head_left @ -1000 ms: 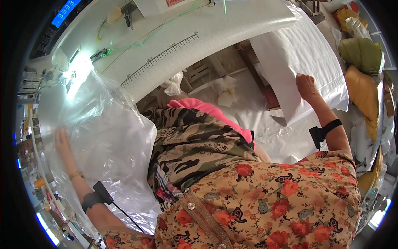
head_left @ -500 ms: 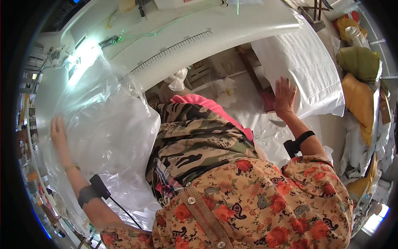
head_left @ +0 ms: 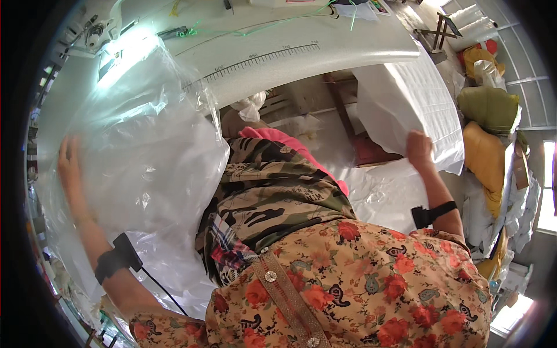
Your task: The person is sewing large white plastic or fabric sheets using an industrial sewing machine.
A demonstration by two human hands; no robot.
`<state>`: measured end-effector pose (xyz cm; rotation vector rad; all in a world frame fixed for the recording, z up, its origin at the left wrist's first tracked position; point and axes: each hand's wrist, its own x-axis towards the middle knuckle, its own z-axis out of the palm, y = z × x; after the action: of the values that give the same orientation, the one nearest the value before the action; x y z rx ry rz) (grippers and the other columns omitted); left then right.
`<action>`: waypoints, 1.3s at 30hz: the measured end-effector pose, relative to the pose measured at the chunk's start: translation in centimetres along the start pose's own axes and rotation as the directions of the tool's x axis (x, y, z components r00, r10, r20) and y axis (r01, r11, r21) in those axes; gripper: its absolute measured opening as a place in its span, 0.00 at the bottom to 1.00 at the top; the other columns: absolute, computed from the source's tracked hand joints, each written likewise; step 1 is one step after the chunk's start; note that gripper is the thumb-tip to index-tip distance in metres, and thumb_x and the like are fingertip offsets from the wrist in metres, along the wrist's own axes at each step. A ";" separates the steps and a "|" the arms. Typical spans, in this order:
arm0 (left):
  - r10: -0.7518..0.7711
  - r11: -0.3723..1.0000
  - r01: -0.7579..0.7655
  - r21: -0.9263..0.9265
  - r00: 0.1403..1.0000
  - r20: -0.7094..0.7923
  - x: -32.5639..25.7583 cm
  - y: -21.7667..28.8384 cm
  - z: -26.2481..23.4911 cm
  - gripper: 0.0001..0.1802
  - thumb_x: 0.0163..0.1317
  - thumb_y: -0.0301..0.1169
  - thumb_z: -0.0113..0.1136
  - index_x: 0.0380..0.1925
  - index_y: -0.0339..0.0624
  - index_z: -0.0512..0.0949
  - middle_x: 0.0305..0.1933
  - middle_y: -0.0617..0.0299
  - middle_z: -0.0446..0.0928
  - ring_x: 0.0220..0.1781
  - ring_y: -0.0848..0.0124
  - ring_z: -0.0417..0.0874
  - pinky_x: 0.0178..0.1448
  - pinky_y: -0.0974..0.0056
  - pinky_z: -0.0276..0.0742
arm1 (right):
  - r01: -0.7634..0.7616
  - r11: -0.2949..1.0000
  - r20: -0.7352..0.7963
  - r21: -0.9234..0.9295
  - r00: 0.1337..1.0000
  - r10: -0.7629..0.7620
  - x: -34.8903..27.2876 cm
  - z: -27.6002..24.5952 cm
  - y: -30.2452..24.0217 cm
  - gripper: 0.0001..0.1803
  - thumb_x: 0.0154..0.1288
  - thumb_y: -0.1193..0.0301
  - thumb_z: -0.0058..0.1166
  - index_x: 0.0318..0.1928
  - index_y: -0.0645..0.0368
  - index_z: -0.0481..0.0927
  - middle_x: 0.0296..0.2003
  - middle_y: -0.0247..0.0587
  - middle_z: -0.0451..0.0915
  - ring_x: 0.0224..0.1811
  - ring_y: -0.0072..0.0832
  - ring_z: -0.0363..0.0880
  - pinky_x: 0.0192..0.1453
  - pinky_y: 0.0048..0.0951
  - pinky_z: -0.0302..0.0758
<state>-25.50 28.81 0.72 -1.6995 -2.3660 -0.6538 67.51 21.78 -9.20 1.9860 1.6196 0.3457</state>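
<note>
A large clear plastic bag or sheet (head_left: 168,145) lies over the left part of the white work surface, under a bright sewing machine light. Its left side is beneath my left hand (head_left: 71,159), which is slightly blurred with fingers stretched out. At the right, a white plastic sheet (head_left: 383,104) hangs over the front edge of the surface. My right hand (head_left: 419,148) is closed at the lower part of this sheet, the fingers curled into its edge. The fingertips of that hand are hidden.
The sewing machine table (head_left: 360,49) carries a printed ruler scale, and green thread (head_left: 261,29) trails across it. Stuffed yellow and olive bags (head_left: 487,107) are piled at the right. A folding stand (head_left: 444,29) is behind. Plastic (head_left: 383,194) also lies beside my lap.
My right hand has gone from spread flat against the white sheet to closed at its edge, a little lower. My left hand has slid slightly forward along the clear plastic. The view has shifted.
</note>
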 end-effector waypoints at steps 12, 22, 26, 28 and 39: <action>0.029 0.999 -0.029 -0.040 1.000 0.001 -0.2 0.3 -0.3 0.32 0.70 0.50 0.52 0.63 0.37 0.71 0.68 0.47 0.69 0.70 0.55 0.68 0.73 0.59 0.60 | 0.004 0.937 -0.295 0.350 0.950 0.106 -0.6 -3.4 9.2 0.13 0.68 0.67 0.42 0.33 0.59 0.78 0.30 0.57 0.80 0.38 0.53 0.81 0.41 0.50 0.74; 0.001 0.996 0.004 -0.087 0.998 0.061 0.4 -1.2 -0.3 0.33 0.70 0.51 0.50 0.64 0.35 0.70 0.68 0.47 0.69 0.70 0.54 0.69 0.71 0.60 0.62 | -0.007 0.902 -0.227 0.433 0.967 0.117 4.9 -5.1 -6.5 0.11 0.67 0.68 0.44 0.35 0.57 0.79 0.31 0.55 0.81 0.39 0.53 0.82 0.44 0.53 0.77; 0.018 0.999 -0.016 -0.043 0.999 0.035 0.1 -0.9 -0.8 0.32 0.70 0.50 0.51 0.64 0.36 0.71 0.67 0.48 0.71 0.69 0.55 0.70 0.71 0.60 0.62 | 0.066 0.937 -0.139 0.343 0.990 -0.019 5.1 -3.8 -9.1 0.12 0.67 0.65 0.46 0.37 0.59 0.80 0.41 0.51 0.81 0.49 0.44 0.81 0.49 0.48 0.77; 0.033 0.999 -0.032 -0.018 0.999 0.038 -0.2 -0.3 -0.9 0.31 0.70 0.49 0.52 0.63 0.37 0.71 0.67 0.48 0.71 0.69 0.56 0.70 0.71 0.60 0.62 | 0.128 0.926 -0.035 0.355 0.992 -0.124 4.4 -3.2 -8.1 0.16 0.67 0.59 0.50 0.39 0.60 0.80 0.45 0.50 0.79 0.54 0.44 0.77 0.54 0.46 0.76; -0.009 0.998 0.012 -0.064 0.999 0.053 -0.1 -0.6 -1.4 0.32 0.72 0.51 0.49 0.65 0.36 0.69 0.68 0.50 0.69 0.69 0.58 0.69 0.72 0.61 0.61 | 0.003 0.998 0.154 0.063 0.988 -0.013 -1.8 -1.3 1.7 0.14 0.59 0.71 0.62 0.43 0.65 0.77 0.45 0.51 0.77 0.48 0.42 0.81 0.49 0.37 0.81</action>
<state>-26.26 28.01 1.75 -1.7521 -2.4162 -0.7032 67.78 20.11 -6.98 1.9991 1.5576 0.1351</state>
